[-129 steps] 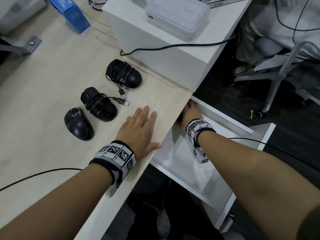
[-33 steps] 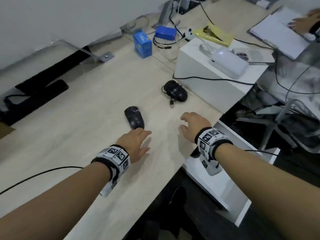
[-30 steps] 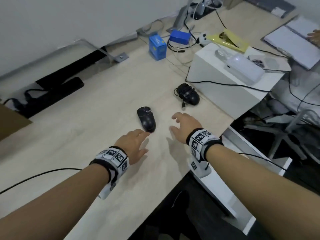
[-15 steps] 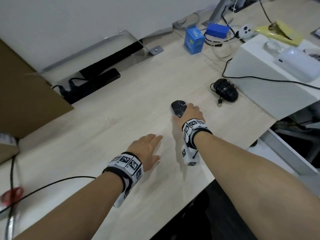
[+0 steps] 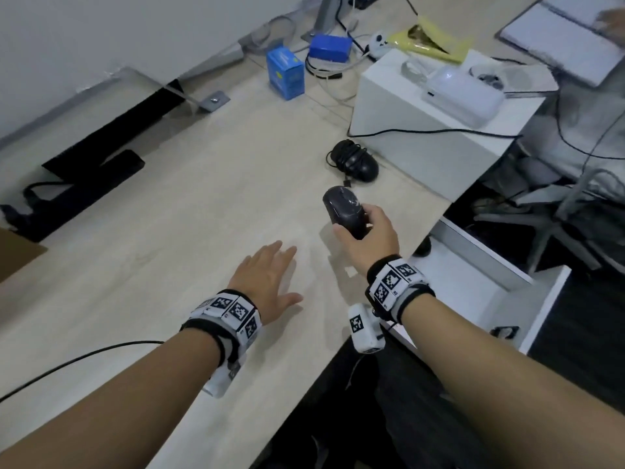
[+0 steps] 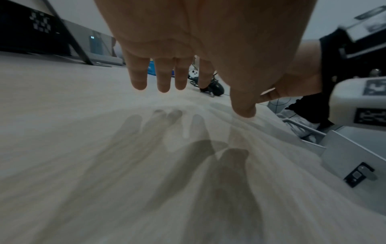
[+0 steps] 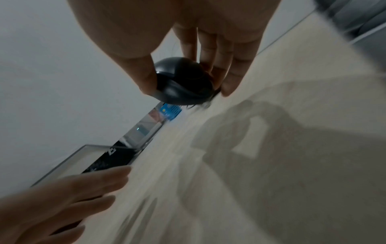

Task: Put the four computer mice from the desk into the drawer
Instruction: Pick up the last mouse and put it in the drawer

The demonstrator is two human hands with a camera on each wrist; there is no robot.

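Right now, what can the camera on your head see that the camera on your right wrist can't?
Only the head view shows the open white drawer, the second mouse wrapped in its cord beside the white box, and both wristbands.

Only the right wrist view shows, from underneath, the thumb and fingers pinching the black mouse from both sides.

Both show the right hand holding that mouse clear of the wooden desk, the left hand flat and open with nothing in it, and the blue box.
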